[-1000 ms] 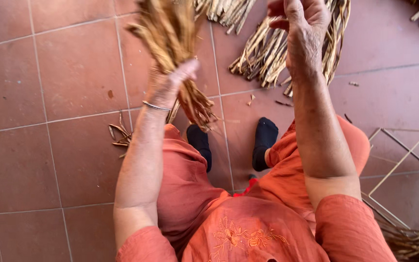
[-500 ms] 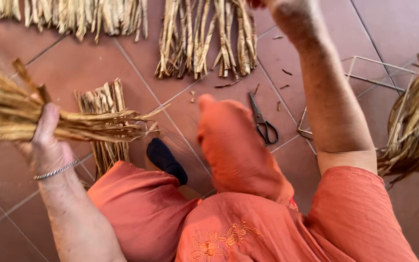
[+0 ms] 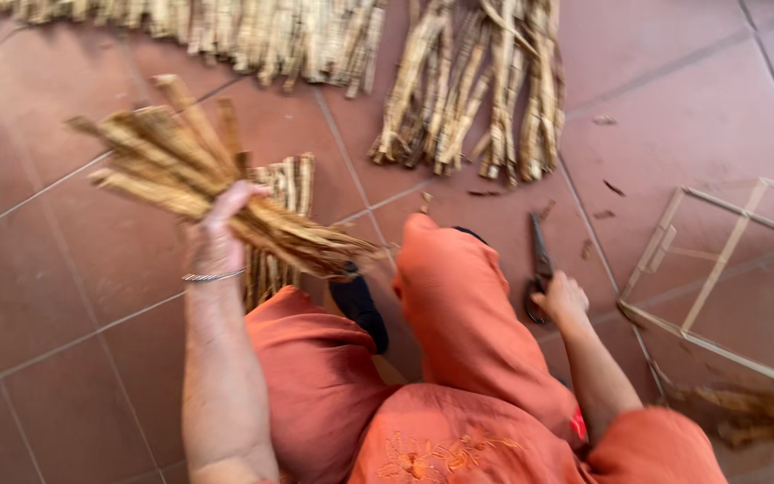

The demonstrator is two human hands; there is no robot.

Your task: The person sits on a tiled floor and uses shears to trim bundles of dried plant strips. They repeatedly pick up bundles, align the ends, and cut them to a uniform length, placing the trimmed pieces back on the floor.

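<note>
Dried straw bundle in one hand, scissors under the other

Straw-coloured dried leaf strips are being gripped as a thick bundle [image 3: 217, 202] in the left hand [image 3: 221, 229], which is closing tightly around the middle of it. The bundle is slanting across the view, its cut ends fanning up to the left and its tapered end pointing down to the right, above the seated person's orange-trousered knees. A thin silver bracelet [image 3: 212, 276] is circling that wrist.

The right hand [image 3: 559, 300] is reaching down to the terracotta tile floor [image 3: 64, 296] and is resting on the handles of a pair of dark scissors [image 3: 539, 264]; whether its fingers are actually curling around them cannot be told. The scissors are lying just beside the raised right knee, blades pointing away.

More strips are lying in a long row [image 3: 226, 31] along the top, with a separate pile [image 3: 477, 99] beyond the scissors and a small stack [image 3: 279, 193] partly hidden behind the held bundle. A light wooden stick frame [image 3: 718, 269] is sitting on the floor at the right, near the reaching hand. A dark shoe [image 3: 360, 309] is showing between the knees.
</note>
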